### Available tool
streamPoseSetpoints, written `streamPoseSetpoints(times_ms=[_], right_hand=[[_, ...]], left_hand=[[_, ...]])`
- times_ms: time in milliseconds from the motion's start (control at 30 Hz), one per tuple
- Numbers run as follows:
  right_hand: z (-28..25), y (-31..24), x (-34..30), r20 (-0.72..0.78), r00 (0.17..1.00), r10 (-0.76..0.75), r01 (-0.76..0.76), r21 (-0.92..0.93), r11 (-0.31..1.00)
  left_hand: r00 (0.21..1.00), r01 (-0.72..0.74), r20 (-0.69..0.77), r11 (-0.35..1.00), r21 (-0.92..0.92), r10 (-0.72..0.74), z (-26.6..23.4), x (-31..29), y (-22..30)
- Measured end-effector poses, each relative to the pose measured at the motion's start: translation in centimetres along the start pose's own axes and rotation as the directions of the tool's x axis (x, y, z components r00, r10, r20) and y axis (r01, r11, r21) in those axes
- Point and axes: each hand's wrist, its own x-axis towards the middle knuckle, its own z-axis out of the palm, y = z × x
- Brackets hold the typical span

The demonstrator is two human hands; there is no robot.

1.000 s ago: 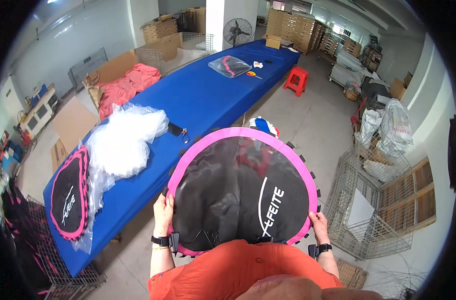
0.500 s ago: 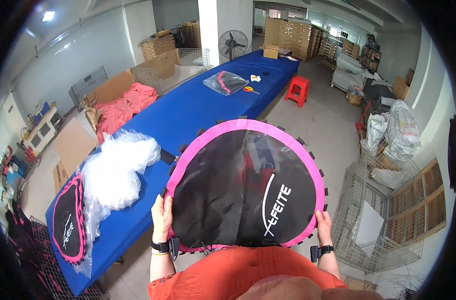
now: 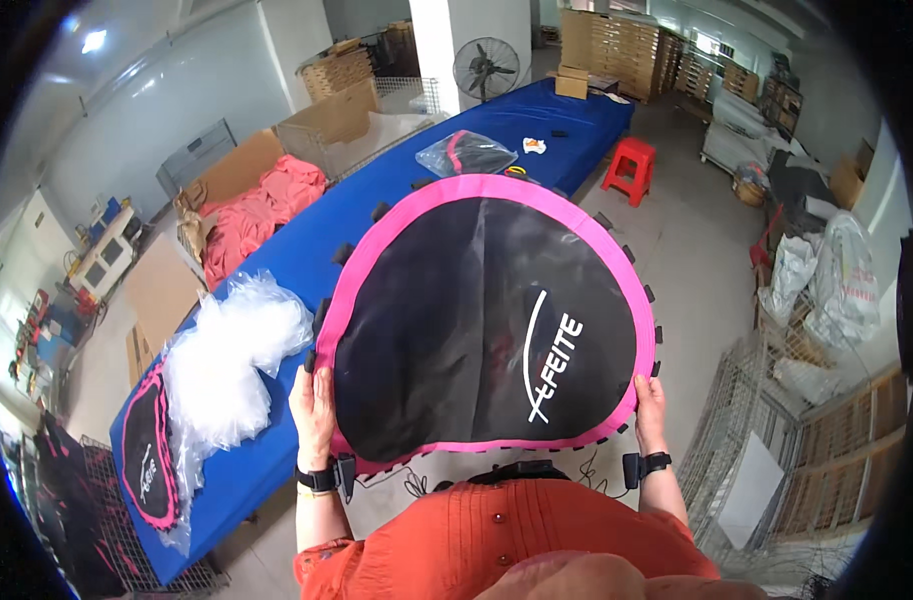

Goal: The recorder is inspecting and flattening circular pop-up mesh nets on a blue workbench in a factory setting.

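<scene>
A round black trampoline mat (image 3: pixel 427 330) with a pink border, black tabs round its rim and white lettering is stretched upright before me. My left hand (image 3: pixel 315 408) grips its left edge, thumb on the near face. At the right edge, my right hand (image 3: pixel 650 408) holds the pink border the same way. The mat's bottom edge sags above my waist. On the blue table to the left lies a second mat (image 3: pixel 149 455) with the same pink edging, beside a heap of clear plastic bags (image 3: pixel 227 365). The fingers behind the mat are hidden.
The long blue table (image 3: pixel 367 215) runs away from me. On it lie a bagged mat (image 3: pixel 467 155) and, partly covered, yellow-handled scissors (image 3: pixel 517 171). A red stool (image 3: pixel 630 172) stands right of the table. Wire cages (image 3: pixel 747 440) stand at right, a fan (image 3: pixel 487 68) at the back.
The mat has been raised and spread wider between my two hands, now covering most of the scissors. My view has shifted slightly.
</scene>
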Motion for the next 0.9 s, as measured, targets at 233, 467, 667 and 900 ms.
streamPoseSetpoints(times_ms=[233, 467, 667, 900], right_hand=[[1.5, -1.7, 7.8, 0.063, 0.998, -0.032, 0.034, -0.029, 0.999], [7.0, -4.9, 15.6, 0.014, 0.992, -0.122, 0.122, -0.008, 0.992], [13.7, -5.1, 21.2, -0.023, 0.987, -0.158, 0.158, 0.016, 0.987], [24.2, -0.7, 28.2, 0.031, 0.995, -0.095, 0.096, -0.045, 0.994]], left_hand=[[0.997, -0.074, -0.012, 0.986, 0.148, 0.076, 2.7, 7.5, -0.1], [0.995, -0.095, 0.002, 0.992, -0.081, 0.095, 6.3, 19.5, -3.0], [0.998, -0.065, 0.013, 0.981, -0.183, 0.069, 9.4, 30.5, -7.0], [0.994, -0.106, -0.002, 0.994, -0.028, 0.106, 9.3, 43.5, -13.6]])
